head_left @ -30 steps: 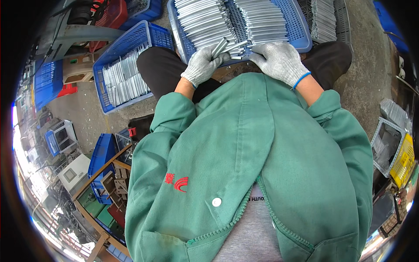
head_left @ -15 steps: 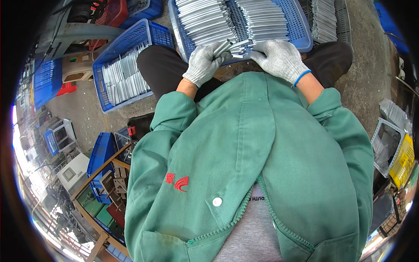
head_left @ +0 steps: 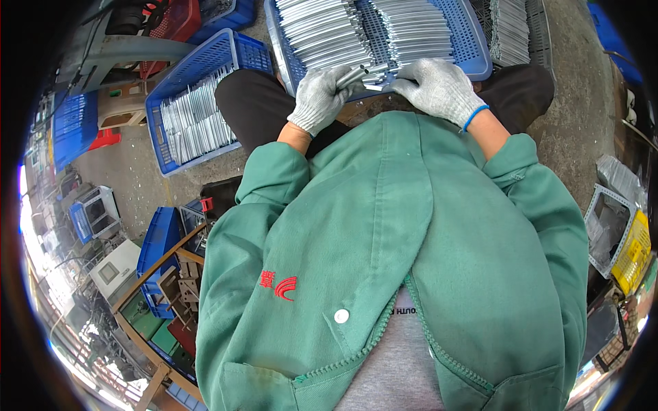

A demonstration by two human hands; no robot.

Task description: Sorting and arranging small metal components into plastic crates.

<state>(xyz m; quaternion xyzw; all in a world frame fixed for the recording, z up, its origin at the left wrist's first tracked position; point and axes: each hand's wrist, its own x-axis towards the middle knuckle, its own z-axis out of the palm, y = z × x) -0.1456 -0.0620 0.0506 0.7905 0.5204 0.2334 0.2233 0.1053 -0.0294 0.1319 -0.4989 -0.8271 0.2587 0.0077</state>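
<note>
My left hand [head_left: 321, 98], in a grey knit glove, is closed around a few short silvery metal tubes [head_left: 351, 77], whose open ends point up and to the right. Beside it, my right hand [head_left: 439, 89], gloved alike with a blue cuff edge, has its thumb and fingers pinched at the end of a thin metal tube [head_left: 374, 88]; its fingertips are partly hidden. Both hands are at the near rim of a large blue plastic basket [head_left: 473, 42], which holds two stacked rows of silvery metal tubes [head_left: 415, 31].
Left of my knee stands another blue basket [head_left: 155, 130] of shorter metal pieces. A grey crate [head_left: 541, 41] with stacked tubes stands at the right. A wooden-framed bench [head_left: 154, 270] with tools is at lower left, and a yellow basket [head_left: 632, 253] at far right.
My right thumb and fingertips have shifted slightly left toward my left hand. The tubes between the hands have turned a little; my left hand stays nearly in place.
</note>
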